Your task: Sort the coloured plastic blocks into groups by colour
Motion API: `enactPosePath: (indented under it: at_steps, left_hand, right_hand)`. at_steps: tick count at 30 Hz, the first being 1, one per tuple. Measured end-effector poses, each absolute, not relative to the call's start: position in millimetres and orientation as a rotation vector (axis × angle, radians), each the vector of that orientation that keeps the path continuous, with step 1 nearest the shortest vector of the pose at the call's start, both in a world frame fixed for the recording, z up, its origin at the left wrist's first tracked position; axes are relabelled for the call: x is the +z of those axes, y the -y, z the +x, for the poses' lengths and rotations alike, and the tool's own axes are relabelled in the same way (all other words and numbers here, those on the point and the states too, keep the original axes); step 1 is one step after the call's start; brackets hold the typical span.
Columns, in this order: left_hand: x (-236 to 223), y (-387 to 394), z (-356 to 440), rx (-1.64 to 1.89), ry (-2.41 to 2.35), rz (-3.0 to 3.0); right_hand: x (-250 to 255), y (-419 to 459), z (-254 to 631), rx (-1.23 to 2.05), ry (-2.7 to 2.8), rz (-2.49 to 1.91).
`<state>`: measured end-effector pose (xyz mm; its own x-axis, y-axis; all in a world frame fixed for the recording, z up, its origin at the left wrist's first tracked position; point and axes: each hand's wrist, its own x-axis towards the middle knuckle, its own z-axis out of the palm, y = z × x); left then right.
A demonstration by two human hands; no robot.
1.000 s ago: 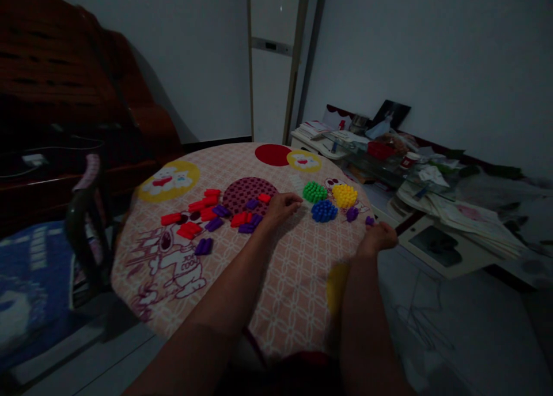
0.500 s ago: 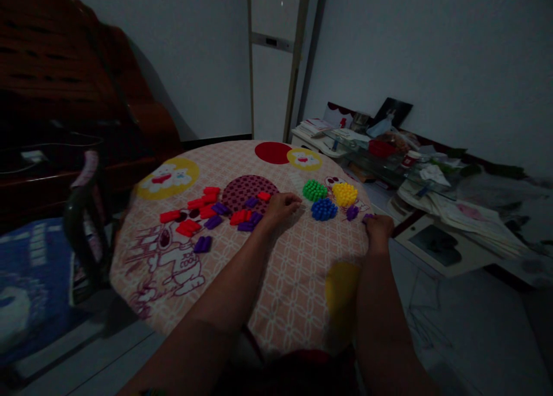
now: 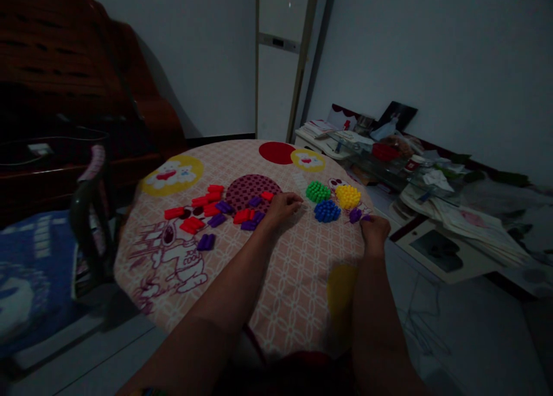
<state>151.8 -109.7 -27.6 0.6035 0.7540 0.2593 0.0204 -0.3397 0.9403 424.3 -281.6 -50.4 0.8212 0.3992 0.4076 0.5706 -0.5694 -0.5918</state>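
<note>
My left hand [image 3: 284, 208] rests on the tablecloth with fingers loosely bent and apart, and I see nothing in it. At the table's right edge, my right hand [image 3: 375, 229] is closed in a pinch on a small purple toy piece [image 3: 366, 218]. Just left of that piece lies a purple cluster [image 3: 355, 215]; whether the two touch I cannot tell. Knobbly clusters in green [image 3: 318, 191], blue [image 3: 327, 211] and yellow [image 3: 348, 197] sit between my hands. Left of my left hand lie several red blocks [image 3: 192, 225] and purple blocks [image 3: 206, 242].
A patterned cloth covers the round table [image 3: 298, 292]. To the right stands a low cabinet [image 3: 425, 249] piled with papers and bags. A chair [image 3: 88, 229] is at the left, with a wooden bench [image 3: 151, 113] behind it.
My right hand has moved left, bringing the purple piece closer to the purple cluster. My left hand has stayed in place on the cloth. The view has shifted slightly.
</note>
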Motion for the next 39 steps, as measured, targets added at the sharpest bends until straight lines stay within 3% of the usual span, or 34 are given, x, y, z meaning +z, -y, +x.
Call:
enactPosePath:
  at_steps: [17,29,34,39]
  left_hand:
    - [-25,112,150,0.828,-0.706,1.899]
    - [2,96,107,0.877,-1.379,2.248]
    - [25,67,25,0.488,-1.815,2.148]
    - [19,55,-10,0.065,-1.682,2.204]
  right_hand:
    - [-54,274,424,-0.346,0.733,-2.229]
    - [-77,283,422,-0.492,0.489,-2.016]
    - [-77,282,422,-0.471,0.492,-2.032]
    - [-80,282,424,-0.451,0.497,-2.012]
